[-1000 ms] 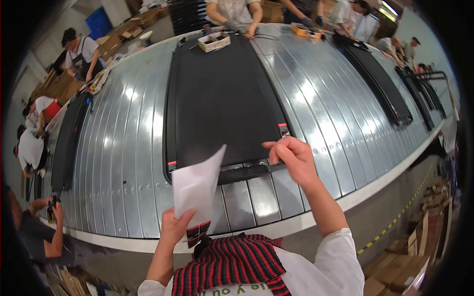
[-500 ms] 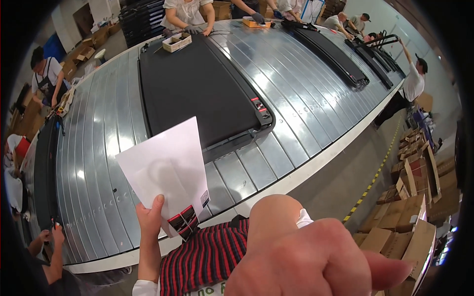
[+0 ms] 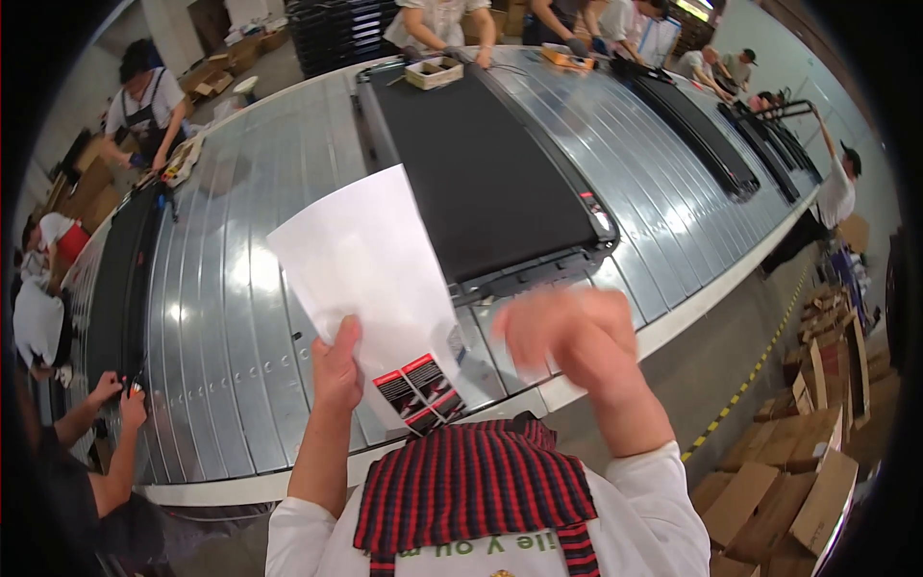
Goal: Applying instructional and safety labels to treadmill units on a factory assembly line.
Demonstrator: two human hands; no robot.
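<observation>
My left hand (image 3: 336, 373) is closed on a white sticker sheet (image 3: 370, 255), thumb on its face, held tilted over the near edge of the metal table. Several black-and-red labels (image 3: 420, 392) sit at the sheet's lower end. To the right of the sheet, my right hand (image 3: 582, 332) is raised above the table edge with its fingers curled; motion smears them, so I cannot tell whether they hold anything. Beyond both hands lies a long flat black machine (image 3: 490, 178), with a small red-and-black label (image 3: 590, 202) on its near right corner.
The ribbed metal table (image 3: 226, 337) curves across the view. A parts box (image 3: 434, 72) stands on the machine's far end. Other black machines (image 3: 687, 130) lie right and left. Co-workers' hands work around the edge. Cardboard boxes (image 3: 784, 433) fill the floor at right.
My right hand has swung from close before the camera out to the table edge. The sheet and left hand appear farther right, as does the whole scene.
</observation>
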